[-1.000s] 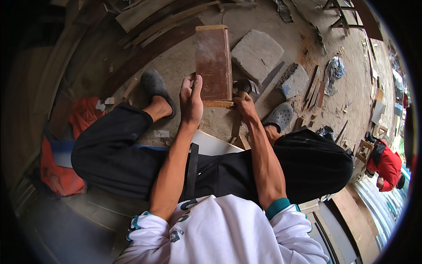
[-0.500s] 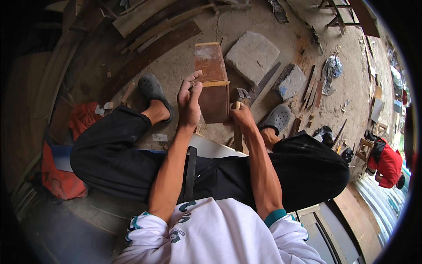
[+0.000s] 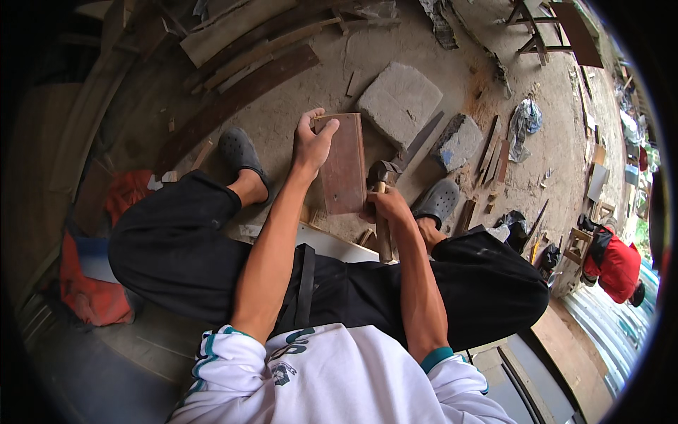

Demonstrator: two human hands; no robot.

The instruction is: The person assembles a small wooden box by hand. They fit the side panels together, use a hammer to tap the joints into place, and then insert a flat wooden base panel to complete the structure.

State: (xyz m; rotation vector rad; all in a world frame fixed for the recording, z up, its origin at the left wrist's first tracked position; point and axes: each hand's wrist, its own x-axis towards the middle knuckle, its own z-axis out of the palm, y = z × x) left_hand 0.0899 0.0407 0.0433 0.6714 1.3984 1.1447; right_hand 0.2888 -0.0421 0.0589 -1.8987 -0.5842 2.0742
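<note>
Wooden box [image 3: 344,166]: round it comes! Two faces showed half a second ago; now I get one broad brown face, held over the floor [image 3: 332,81] between the two clogs.
Left hand [image 3: 316,145]: it has shifted up to the top left corner, thumb laid on the face, fingers hooked past the top edge; that grip is closed firmly on the box.
Right hand [image 3: 390,205]: wrapped round the hammer [image 3: 383,233] beside the box's lower right edge; fingertips seem to touch the wood, but I can't tell whether they carry any of it.
Hammer head: uppermost, just right of the box, handle pointing down toward the lap.
Turned face: I judge this as handling rather than striking; a different side is presented while the hammer is simply carried along.
Gray slab [image 3: 400,102]: flat on the floor just beyond, a dark strip [image 3: 422,138] between it and a rough block [image 3: 458,141].
Clogs [image 3: 242,152]: gray, one either side.
Far right: a person in red [image 3: 618,272], well apart.
</note>
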